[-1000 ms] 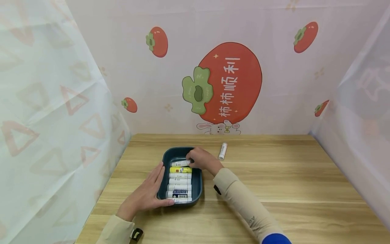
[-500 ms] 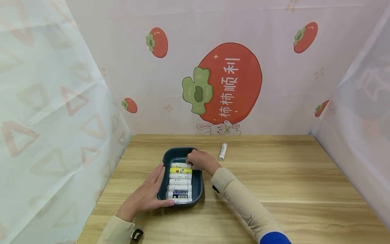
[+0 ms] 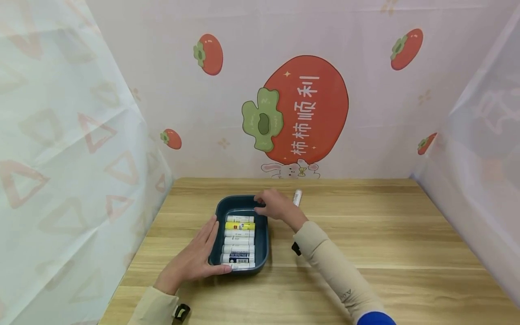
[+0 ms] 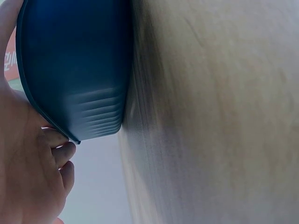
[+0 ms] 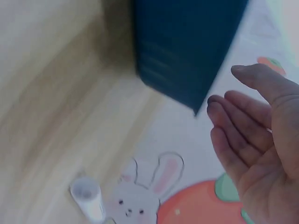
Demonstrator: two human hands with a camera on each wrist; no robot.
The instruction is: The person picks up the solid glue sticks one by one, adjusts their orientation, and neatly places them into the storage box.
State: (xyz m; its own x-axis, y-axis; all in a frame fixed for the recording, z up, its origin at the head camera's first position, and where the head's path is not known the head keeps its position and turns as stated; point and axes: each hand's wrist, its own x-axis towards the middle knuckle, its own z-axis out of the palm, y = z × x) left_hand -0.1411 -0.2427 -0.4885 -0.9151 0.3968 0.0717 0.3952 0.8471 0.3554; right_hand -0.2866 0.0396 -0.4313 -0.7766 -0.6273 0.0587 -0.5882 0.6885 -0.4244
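Note:
A dark blue tray (image 3: 262,246) on the table holds a column of several glue sticks, mostly white, lying crosswise. Among them are a yellow glue stick (image 3: 240,225) and a white-and-blue one (image 3: 238,258). At the far end of the column lies a white glue stick (image 3: 240,219). My left hand (image 3: 194,261) rests against the tray's left side, fingers extended along the rim and thumb at the near corner. Above the far right rim is my right hand (image 3: 279,208), thumb and fingers parted, holding nothing. Behind it a loose white glue stick (image 3: 298,197) lies on the table, partly hidden.
The wooden table (image 3: 386,253) extends to the right of the tray. A cloth printed with persimmons (image 3: 308,110) hangs behind it. Light patterned sheets (image 3: 73,158) hang at both sides.
The far white glue stick, tilted at first in my right fingers, came down level beside the yellow one. My right hand let go of it and moved up and right. The left hand stayed.

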